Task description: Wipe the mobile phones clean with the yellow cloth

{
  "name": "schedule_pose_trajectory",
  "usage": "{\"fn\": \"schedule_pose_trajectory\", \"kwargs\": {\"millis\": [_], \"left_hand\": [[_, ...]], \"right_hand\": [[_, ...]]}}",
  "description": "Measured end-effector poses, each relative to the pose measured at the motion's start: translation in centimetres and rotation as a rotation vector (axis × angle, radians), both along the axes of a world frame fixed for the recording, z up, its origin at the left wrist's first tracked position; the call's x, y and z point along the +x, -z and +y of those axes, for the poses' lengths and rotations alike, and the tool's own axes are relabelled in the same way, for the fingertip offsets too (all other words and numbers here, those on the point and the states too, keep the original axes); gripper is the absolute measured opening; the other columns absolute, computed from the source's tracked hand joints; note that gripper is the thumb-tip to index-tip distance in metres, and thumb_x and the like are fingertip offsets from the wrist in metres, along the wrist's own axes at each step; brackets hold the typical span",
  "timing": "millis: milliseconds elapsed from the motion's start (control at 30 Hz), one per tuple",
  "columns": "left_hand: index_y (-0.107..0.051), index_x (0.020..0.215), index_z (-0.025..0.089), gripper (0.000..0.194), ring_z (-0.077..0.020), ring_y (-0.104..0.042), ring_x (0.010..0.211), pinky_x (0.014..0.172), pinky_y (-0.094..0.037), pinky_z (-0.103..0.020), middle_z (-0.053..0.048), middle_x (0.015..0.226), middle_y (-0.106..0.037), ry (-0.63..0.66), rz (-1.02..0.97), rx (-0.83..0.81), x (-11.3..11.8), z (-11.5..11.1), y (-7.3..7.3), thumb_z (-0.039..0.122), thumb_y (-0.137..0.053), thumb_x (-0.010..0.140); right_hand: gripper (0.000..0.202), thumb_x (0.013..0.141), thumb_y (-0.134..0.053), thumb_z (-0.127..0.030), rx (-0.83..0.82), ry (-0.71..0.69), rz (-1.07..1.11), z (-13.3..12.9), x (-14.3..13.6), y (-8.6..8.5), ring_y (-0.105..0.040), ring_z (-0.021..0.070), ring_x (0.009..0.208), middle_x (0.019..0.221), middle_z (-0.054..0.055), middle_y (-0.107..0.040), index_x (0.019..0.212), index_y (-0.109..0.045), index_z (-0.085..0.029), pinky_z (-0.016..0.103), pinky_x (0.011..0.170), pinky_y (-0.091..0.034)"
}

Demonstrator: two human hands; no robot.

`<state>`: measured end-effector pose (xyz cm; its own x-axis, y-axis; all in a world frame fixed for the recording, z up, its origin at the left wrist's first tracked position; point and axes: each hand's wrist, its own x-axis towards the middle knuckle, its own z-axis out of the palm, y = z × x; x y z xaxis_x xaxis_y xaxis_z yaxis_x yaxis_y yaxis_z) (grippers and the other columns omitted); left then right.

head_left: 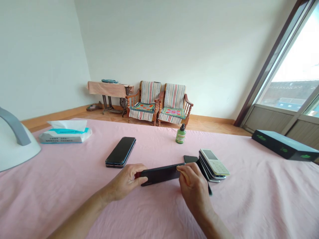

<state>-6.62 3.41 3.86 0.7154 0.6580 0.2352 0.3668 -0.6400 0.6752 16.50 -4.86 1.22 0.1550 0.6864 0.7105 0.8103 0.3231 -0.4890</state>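
My left hand [128, 181] grips the left end of a dark smartphone [161, 175], thumb in front and fingers behind. The phone is tilted on its long edge just above the pink cloth. My right hand [195, 186] is closed at its right end; whether a small pale thing sits in its fingers, I cannot tell. Beyond my left hand lies a neat stack of smartphones [121, 151]. Beside my right hand stands a second stack, topped by a white keypad phone [214, 162]. A dark flat thing [190, 159] and another leaning against that stack are partly hidden by my right hand.
Pink cloth [87, 212] covers the table. A green bottle [180, 135] with a black top stands near the far edge. Tissues [65, 134] and a white object with a grey handle [17, 142] are left; a black box [285, 145] is right. Two chairs [173, 103] stand beyond.
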Motion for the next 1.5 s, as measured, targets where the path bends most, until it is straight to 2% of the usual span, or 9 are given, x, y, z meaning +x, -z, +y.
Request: {"fn": "schedule_pose_trajectory", "kwargs": {"millis": [100, 267, 433, 633, 867, 1000, 1333, 1500], "left_hand": [[-0.056, 0.072, 0.014, 0.030, -0.0135, -0.045, 0.064, 0.058, -0.032, -0.022, 0.002, 0.069, -0.049, 0.005, -0.005, -0.001, 0.0, -0.1, 0.0, 0.038, -0.050, 0.089], [-0.055, 0.072, 0.014, 0.030, -0.0133, -0.045, 0.063, 0.058, -0.031, -0.022, 0.002, 0.068, -0.049, 0.004, -0.013, -0.003, 0.0, -0.1, -0.1, 0.038, -0.051, 0.089], [-0.056, 0.072, 0.014, 0.030, -0.0139, -0.046, 0.064, 0.058, -0.032, -0.022, 0.001, 0.069, -0.050, 0.008, -0.017, -0.003, 0.0, 0.0, 0.0, 0.038, -0.051, 0.089], [-0.057, 0.072, 0.014, 0.031, -0.0136, -0.045, 0.063, 0.058, -0.032, -0.022, 0.001, 0.068, -0.049, -0.002, -0.020, -0.014, 0.1, -0.1, -0.1, 0.040, -0.051, 0.088], [-0.057, 0.075, 0.013, 0.029, -0.0140, -0.046, 0.062, 0.057, -0.034, -0.022, 0.002, 0.067, -0.049, -0.064, -0.012, -0.026, 0.1, 0.3, 0.7, 0.038, -0.049, 0.088], [-0.056, 0.074, 0.014, 0.030, -0.0136, -0.045, 0.061, 0.056, -0.034, -0.022, 0.002, 0.065, -0.047, -0.056, -0.020, -0.021, 0.1, 0.4, 1.0, 0.038, -0.049, 0.088], [-0.056, 0.073, 0.014, 0.031, -0.0136, -0.046, 0.062, 0.057, -0.035, -0.022, 0.002, 0.066, -0.049, -0.014, -0.040, -0.062, 0.1, 0.3, 0.5, 0.041, -0.049, 0.088], [-0.055, 0.073, 0.014, 0.031, -0.0139, -0.046, 0.062, 0.057, -0.035, -0.022, 0.001, 0.066, -0.048, 0.000, -0.055, -0.104, 0.1, 0.3, 0.5, 0.041, -0.050, 0.088]], "right_hand": [[0.022, 0.082, -0.048, -0.009, 0.002, 0.044, 0.009, 0.0, 0.0, -0.1, -0.057, 0.0170, 0.078, 0.087, 0.005, -0.057, 0.093, -0.064, -0.018, 0.030, 0.071, -0.049], [0.024, 0.082, -0.046, -0.009, -0.001, -0.029, -0.030, 0.0, -0.1, -0.1, -0.057, 0.0161, 0.076, 0.086, 0.005, -0.057, 0.094, -0.064, -0.019, 0.028, 0.069, -0.049], [0.021, 0.080, -0.048, -0.009, 0.002, 0.056, -0.006, 0.0, 0.0, -0.1, -0.057, 0.0168, 0.076, 0.085, 0.005, -0.057, 0.091, -0.064, -0.019, 0.030, 0.070, -0.049], [0.025, 0.082, -0.045, -0.008, -0.001, -0.027, -0.047, 0.3, -0.3, 0.3, -0.057, 0.0165, 0.078, 0.086, 0.005, -0.058, 0.094, -0.064, -0.019, 0.029, 0.071, -0.048], [0.018, 0.081, -0.051, -0.016, -0.028, 0.154, 0.037, 0.5, 2.1, -0.4, -0.059, 0.0167, 0.074, 0.083, 0.005, -0.059, 0.089, -0.066, -0.018, 0.028, 0.067, -0.048], [0.016, 0.079, -0.052, -0.016, -0.059, 0.138, 0.065, 0.5, 2.2, -0.4, -0.060, 0.0160, 0.071, 0.081, 0.004, -0.059, 0.086, -0.066, -0.018, 0.027, 0.065, -0.048], [0.017, 0.079, -0.051, -0.018, -0.028, 0.130, 0.117, 0.8, 1.5, 0.0, -0.061, 0.0169, 0.073, 0.081, 0.005, -0.061, 0.086, -0.067, -0.017, 0.027, 0.066, -0.049], [0.015, 0.074, -0.053, -0.018, -0.094, 0.158, 0.144, 0.9, 1.5, 0.7, -0.061, 0.0170, 0.064, 0.072, 0.003, -0.061, 0.075, -0.068, -0.017, 0.027, 0.059, -0.049]]}}
